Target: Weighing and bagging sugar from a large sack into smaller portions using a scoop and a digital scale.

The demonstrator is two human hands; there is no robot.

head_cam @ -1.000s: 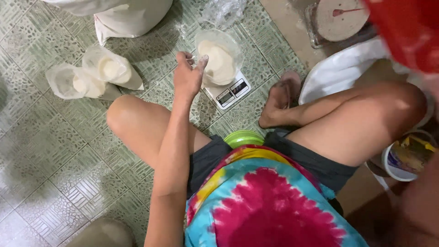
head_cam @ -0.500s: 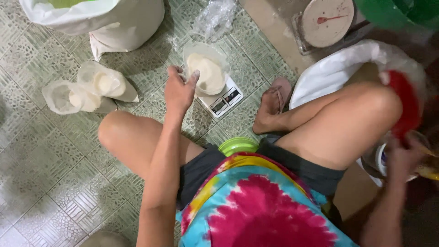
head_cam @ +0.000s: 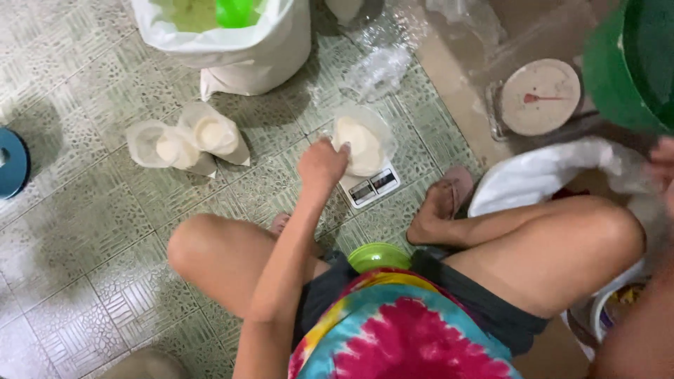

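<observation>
A clear plastic bag (head_cam: 361, 144) part full of white powder stands on a small digital scale (head_cam: 372, 188) on the tiled floor. My left hand (head_cam: 321, 165) reaches forward with its fingers closed on the near left rim of that bag. At the far right edge, blurred and partly cut off, is my right hand (head_cam: 663, 168), beside a white sack (head_cam: 540, 179) and below a large green container (head_cam: 625, 70). Whether it holds anything is not clear. My bent legs fill the lower middle.
A big white sack (head_cam: 239, 52) of pale powder with a green scoop (head_cam: 234, 10) stands at the top. Two filled bags (head_cam: 186, 140) lie to the left. A dial scale (head_cam: 539, 97), a green bowl (head_cam: 379, 256), a blue object (head_cam: 10, 161) and a bucket (head_cam: 607, 312) surround me.
The view has shifted, so the sack and dial scale show more. A red object at the upper right has given way to a green container. My left hand stays at the bag's rim.
</observation>
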